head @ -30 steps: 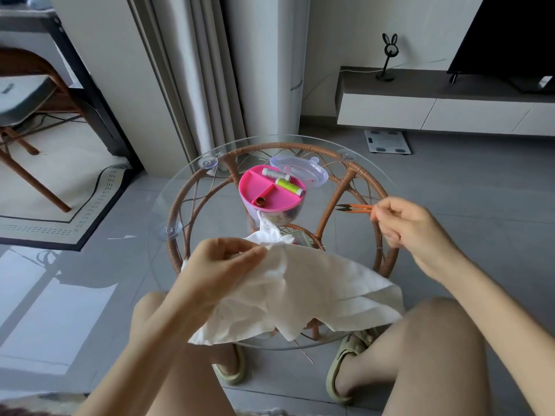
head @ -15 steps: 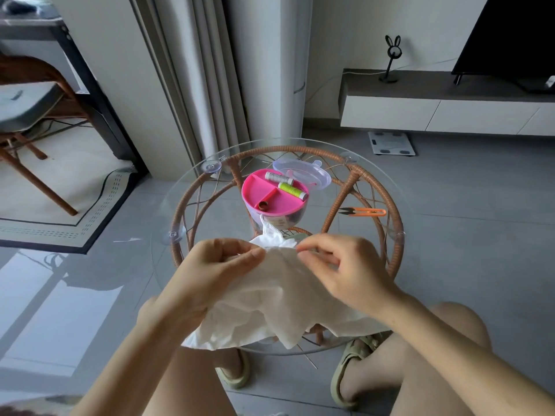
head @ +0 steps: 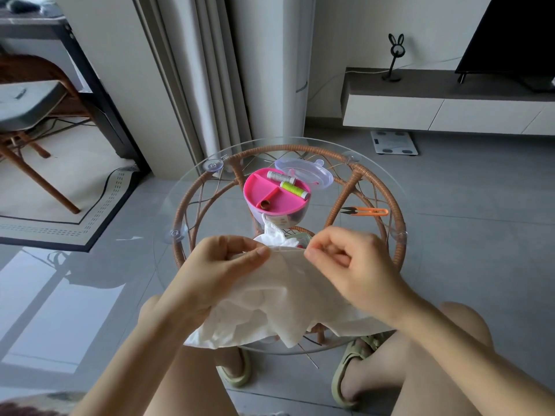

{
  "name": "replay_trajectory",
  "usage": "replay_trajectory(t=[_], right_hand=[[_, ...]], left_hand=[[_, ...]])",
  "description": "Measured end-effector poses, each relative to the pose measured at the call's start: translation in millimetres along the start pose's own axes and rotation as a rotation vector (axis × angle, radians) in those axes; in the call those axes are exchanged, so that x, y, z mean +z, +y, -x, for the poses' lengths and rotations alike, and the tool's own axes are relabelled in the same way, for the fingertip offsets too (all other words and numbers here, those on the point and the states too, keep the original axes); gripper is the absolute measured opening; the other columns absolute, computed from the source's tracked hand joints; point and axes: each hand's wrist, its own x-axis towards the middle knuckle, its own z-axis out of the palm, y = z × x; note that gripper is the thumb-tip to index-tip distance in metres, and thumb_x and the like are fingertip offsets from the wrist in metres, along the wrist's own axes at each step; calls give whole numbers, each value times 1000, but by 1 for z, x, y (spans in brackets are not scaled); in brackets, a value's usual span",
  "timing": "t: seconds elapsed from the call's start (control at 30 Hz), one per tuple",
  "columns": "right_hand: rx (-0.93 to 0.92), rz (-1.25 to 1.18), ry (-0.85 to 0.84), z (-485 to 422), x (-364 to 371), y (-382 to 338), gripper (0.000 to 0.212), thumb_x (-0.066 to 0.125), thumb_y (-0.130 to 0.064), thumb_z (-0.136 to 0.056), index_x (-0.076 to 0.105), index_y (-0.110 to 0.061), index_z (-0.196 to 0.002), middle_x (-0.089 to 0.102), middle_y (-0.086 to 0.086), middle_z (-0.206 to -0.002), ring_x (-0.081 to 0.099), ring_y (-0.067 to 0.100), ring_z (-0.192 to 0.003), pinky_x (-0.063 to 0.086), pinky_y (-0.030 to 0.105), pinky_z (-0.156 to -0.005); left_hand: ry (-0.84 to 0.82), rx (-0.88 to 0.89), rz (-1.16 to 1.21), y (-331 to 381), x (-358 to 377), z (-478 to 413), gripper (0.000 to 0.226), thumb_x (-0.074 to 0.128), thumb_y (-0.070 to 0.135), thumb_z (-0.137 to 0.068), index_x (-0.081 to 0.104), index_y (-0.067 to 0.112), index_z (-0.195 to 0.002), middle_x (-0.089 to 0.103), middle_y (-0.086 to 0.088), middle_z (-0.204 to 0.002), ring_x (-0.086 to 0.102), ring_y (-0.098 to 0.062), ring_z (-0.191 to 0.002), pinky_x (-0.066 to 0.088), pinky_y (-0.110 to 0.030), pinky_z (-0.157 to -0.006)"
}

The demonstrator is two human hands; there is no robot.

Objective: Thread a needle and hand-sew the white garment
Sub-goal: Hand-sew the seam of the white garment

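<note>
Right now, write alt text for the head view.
A left hand grips and a right hand pinches the top edge of a white garment over a round glass table. Behind lie a pink sewing box holding thread spools, and orange snips.

Right hand [head: 351,265] pinches the garment [head: 285,295] edge; too small to tell if a needle or thread sits in that pinch. Left hand [head: 222,265]: fingertips buried in the cloth. Sewing box [head: 300,216] contents masked by the pink tray [head: 270,196] and the garment. TV [head: 516,34] and chair [head: 24,100] are cut off by the frame edges.
</note>
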Motion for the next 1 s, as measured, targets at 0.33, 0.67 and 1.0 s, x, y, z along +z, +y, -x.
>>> replay_trajectory(t=[0.33, 0.67, 1.0], right_hand=[[60, -1291, -225, -31, -92, -43, 9, 67, -24, -80, 62, -16, -77, 25, -10, -57, 21, 7, -47, 26, 19, -47], [-121, -152, -102, -12, -68, -40, 39, 67, -40, -79, 53, -15, -53, 38, -5, -44, 29, 8, -44, 24, 19, -45], [179, -212, -315, -11, -17, -16, 17, 63, -13, -90, 64, -3, -76, 35, -8, -44, 29, 4, -46, 27, 12, -50]], left_hand=[[125, 31, -153, -8, 8, -6, 12, 70, 20, -83, 75, 19, -72, 71, 1, -65, 65, -12, -58, 56, -32, -61], [-184, -34, 134, 4, 8, 3, 13, 67, 24, -70, 73, 14, -66, 66, -7, -60, 61, -13, -50, 49, -20, -46], [-272, 11, 146, 4, 3, 6, 11, 72, 23, -74, 74, 14, -68, 68, -8, -65, 63, -12, -55, 51, -20, -50]])
